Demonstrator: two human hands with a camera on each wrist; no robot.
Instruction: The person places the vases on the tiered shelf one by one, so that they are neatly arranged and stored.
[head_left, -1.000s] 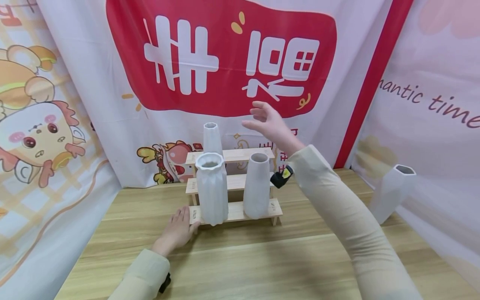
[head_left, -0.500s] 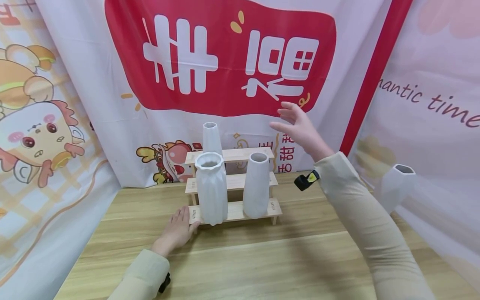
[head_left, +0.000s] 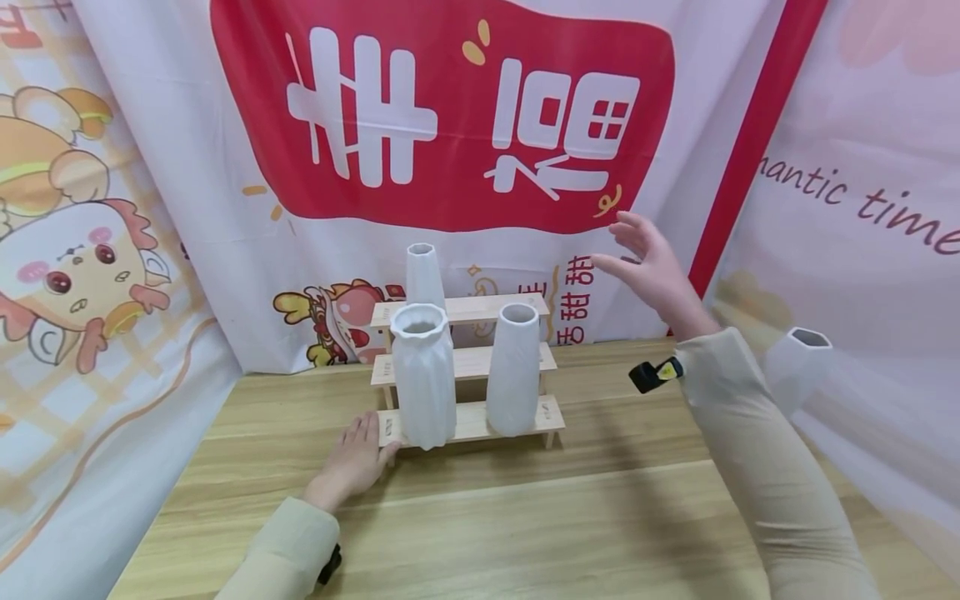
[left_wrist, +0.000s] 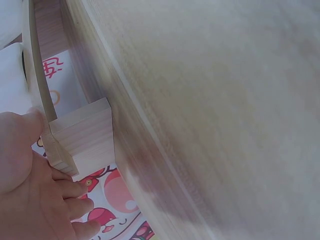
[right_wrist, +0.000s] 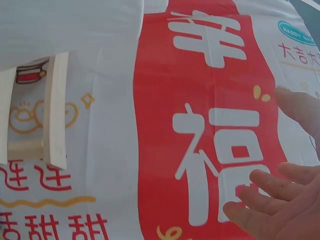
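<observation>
A three-tier wooden stand stands on the table. My left hand holds the left end of its lowest shelf; in the left wrist view the thumb lies at the shelf's edge, with the fingers past its end. On that shelf are a ribbed white vase at left and a smooth-sided tapered white vase at right. Behind the ribbed one, a slim white vase rises at the stand's upper left; its base is hidden. Right of the stand, my right hand hovers in the air, fingers spread, holding nothing.
A white vase with an angular mouth stands at the table's right side, partly behind my right sleeve. A printed cloth hangs behind the stand. More cloth hangs at both sides. Wood-grain tabletop extends in front of the stand.
My right hand has moved right, away from above the stand toward the angular vase, and slightly lower. My left hand, the stand and its vases stay where they were.
</observation>
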